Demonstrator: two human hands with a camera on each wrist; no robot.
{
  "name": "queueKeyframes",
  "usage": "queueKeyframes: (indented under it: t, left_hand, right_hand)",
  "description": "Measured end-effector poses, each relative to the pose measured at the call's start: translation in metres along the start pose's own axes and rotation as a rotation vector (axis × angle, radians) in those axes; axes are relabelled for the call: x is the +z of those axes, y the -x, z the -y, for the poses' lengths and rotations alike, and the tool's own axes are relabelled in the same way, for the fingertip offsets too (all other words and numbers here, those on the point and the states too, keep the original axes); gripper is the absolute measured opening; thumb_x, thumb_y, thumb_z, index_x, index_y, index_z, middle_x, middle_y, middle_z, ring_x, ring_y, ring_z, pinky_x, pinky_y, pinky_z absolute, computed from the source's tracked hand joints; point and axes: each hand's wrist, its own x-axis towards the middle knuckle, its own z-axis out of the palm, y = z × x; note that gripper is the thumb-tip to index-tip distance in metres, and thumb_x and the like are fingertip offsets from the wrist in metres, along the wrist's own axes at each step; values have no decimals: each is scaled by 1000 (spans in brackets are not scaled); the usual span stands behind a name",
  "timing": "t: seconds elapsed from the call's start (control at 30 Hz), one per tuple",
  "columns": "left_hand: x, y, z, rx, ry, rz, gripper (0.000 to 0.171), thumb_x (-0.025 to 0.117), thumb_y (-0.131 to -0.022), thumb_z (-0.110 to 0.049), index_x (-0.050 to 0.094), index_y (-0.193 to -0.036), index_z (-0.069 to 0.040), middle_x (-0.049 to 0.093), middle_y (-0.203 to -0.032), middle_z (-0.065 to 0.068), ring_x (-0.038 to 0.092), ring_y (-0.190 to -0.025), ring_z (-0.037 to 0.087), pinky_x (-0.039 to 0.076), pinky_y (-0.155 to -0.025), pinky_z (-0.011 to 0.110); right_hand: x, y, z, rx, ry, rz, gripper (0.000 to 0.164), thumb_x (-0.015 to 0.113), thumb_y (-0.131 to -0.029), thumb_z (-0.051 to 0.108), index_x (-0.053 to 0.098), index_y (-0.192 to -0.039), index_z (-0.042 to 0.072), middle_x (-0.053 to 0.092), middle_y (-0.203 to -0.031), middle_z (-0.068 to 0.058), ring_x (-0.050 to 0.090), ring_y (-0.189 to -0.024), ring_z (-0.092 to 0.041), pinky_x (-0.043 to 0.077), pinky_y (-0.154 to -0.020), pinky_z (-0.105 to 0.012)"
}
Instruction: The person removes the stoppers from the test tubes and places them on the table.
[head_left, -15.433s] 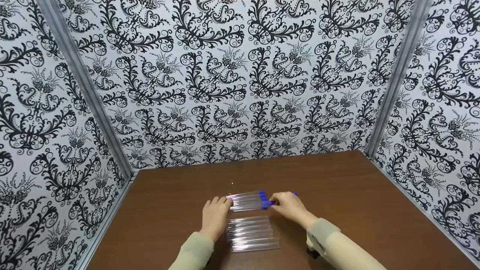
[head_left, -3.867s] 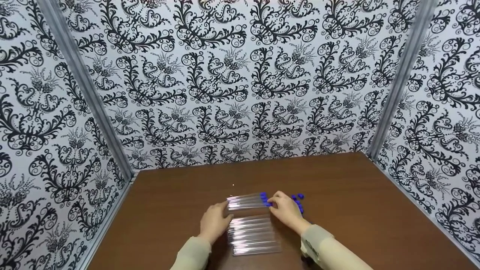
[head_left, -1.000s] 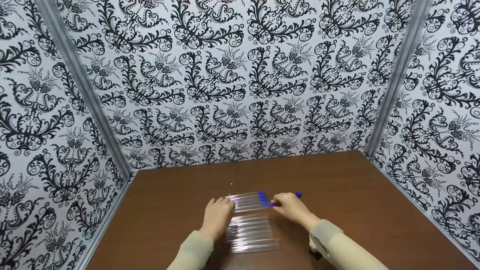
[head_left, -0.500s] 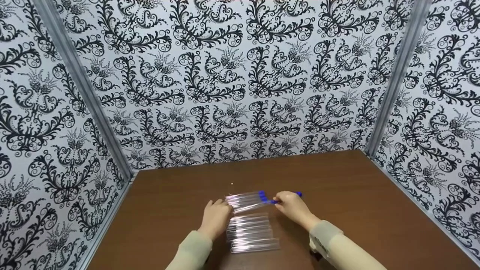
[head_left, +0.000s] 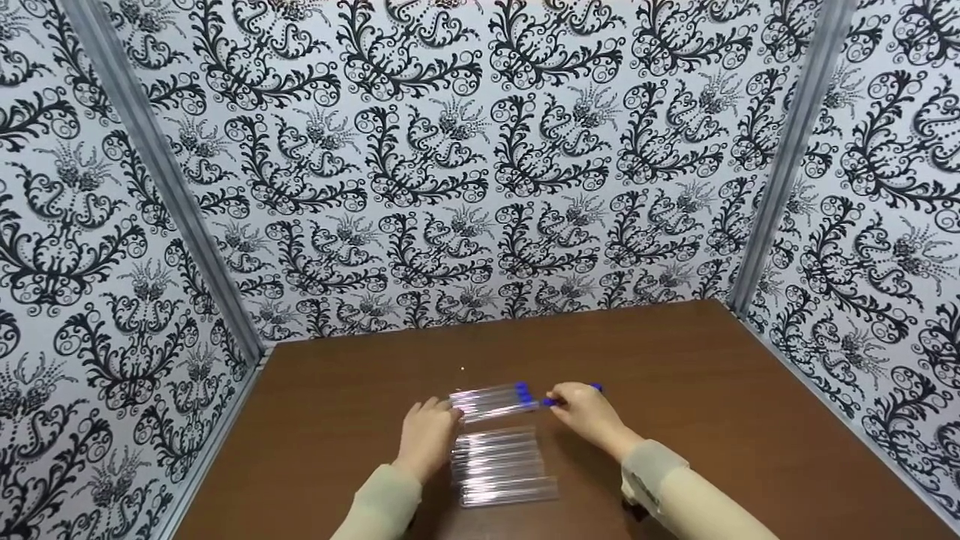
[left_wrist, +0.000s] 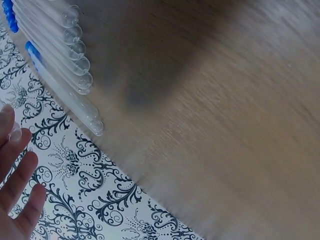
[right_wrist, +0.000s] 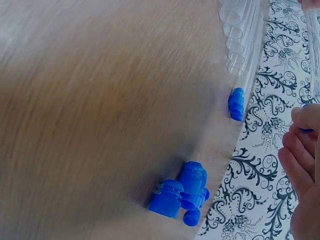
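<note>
My left hand (head_left: 427, 439) pinches the rounded end of a clear test tube (head_left: 499, 412) between thumb and fingers; that tube end also shows in the left wrist view, by the fingers (left_wrist: 22, 175). At the tube's other end my right hand (head_left: 589, 412) pinches a small blue cap (head_left: 550, 402), right at the mouth; in the right wrist view the curled fingers (right_wrist: 300, 155) mostly hide it. Behind the held tube lie several blue-capped test tubes (head_left: 484, 395) side by side. Nearer me is a row of uncapped test tubes (head_left: 502, 465), open mouths to the right.
Several loose blue caps (right_wrist: 170, 200) lie on the brown table (head_left: 360, 375), mostly hidden behind the right hand in the head view. Patterned walls (head_left: 450, 187) with grey metal posts (head_left: 172, 180) enclose the table at the back and sides.
Since about four seconds ago, the left hand has taken hold of a tube, and the right hand has left the row of caps and holds one cap. Over the last second both hands barely move.
</note>
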Motion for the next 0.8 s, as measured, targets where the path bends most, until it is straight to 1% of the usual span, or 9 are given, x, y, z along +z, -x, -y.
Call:
queueKeyframes:
  t: [0.13, 0.2, 0.27, 0.4, 0.47, 0.53, 0.6, 0.7, 0.8]
  left_hand:
    - [0, 0, 1, -8, 4, -40, 5, 74, -81, -17, 75, -86, -15, 69, -84, 0, 62, -82, 22, 52, -73, 45]
    - [0, 0, 2, -17, 26, -58, 7, 74, -81, -15, 75, -88, -15, 69, -84, 0, 62, -82, 21, 52, -72, 44]
    - [0, 1, 3, -25, 52, -74, 14, 75, -80, -14, 75, -94, -14, 70, -86, -1, 62, -82, 21, 52, -72, 43]
    - [0, 3, 4, -27, 106, -119, 33, 79, -78, -18, 72, -110, -15, 71, -88, -2, 62, -80, 19, 53, -70, 40]
    - [0, 3, 5, -27, 124, -145, 37, 80, -77, -19, 70, -113, -15, 72, -89, -2, 62, -79, 19, 53, -70, 39]
    - [1, 3, 5, -28, 133, -168, 36, 80, -76, -18, 69, -110, -15, 72, -90, -2, 63, -79, 19, 53, -70, 38]
    - [3, 3, 6, -33, 141, -177, 30, 80, -77, -17, 68, -105, -15, 72, -89, -3, 63, -79, 19, 53, -69, 37]
    - [5, 3, 6, -47, 160, -178, 23, 79, -77, -14, 68, -97, -14, 72, -88, -2, 63, -79, 19, 53, -67, 37]
    - [7, 4, 5, -68, 178, -175, 20, 79, -78, -13, 69, -95, -14, 71, -87, -2, 63, -79, 19, 53, -65, 37]
  right_hand:
    - [-2, 0, -1, 32, -29, 14, 16, 75, -75, -4, 66, -85, 5, 68, -82, -6, 66, -73, -18, 55, -66, -29]
    - [-3, -1, -1, 57, -35, 33, 15, 75, -77, -3, 68, -87, 5, 69, -84, -6, 66, -74, -18, 55, -66, -29]
    - [-4, -1, -1, 82, -36, 50, 16, 75, -78, -2, 69, -91, 4, 70, -86, -6, 67, -74, -17, 55, -66, -30]
    - [-8, -2, -2, 140, -41, 80, 21, 75, -81, 1, 70, -100, 5, 71, -92, -8, 68, -77, -19, 55, -67, -32]
    - [-9, -3, -4, 162, -43, 82, 22, 75, -81, 2, 69, -102, 5, 71, -93, -7, 68, -77, -20, 55, -68, -33]
    - [-12, -3, -5, 181, -46, 82, 18, 75, -82, 3, 68, -99, 6, 71, -91, -5, 67, -76, -20, 55, -67, -33]
    - [-14, -3, -7, 198, -50, 80, 17, 75, -82, 4, 68, -96, 8, 70, -89, -4, 67, -76, -21, 55, -66, -34]
    - [-17, -2, -12, 226, -46, 79, 15, 75, -82, 5, 68, -94, 10, 68, -87, -1, 66, -76, -21, 54, -67, -34]
    - [-19, -1, -17, 235, -22, 75, 15, 76, -81, 6, 70, -93, 11, 66, -88, 0, 64, -76, -19, 53, -68, -34]
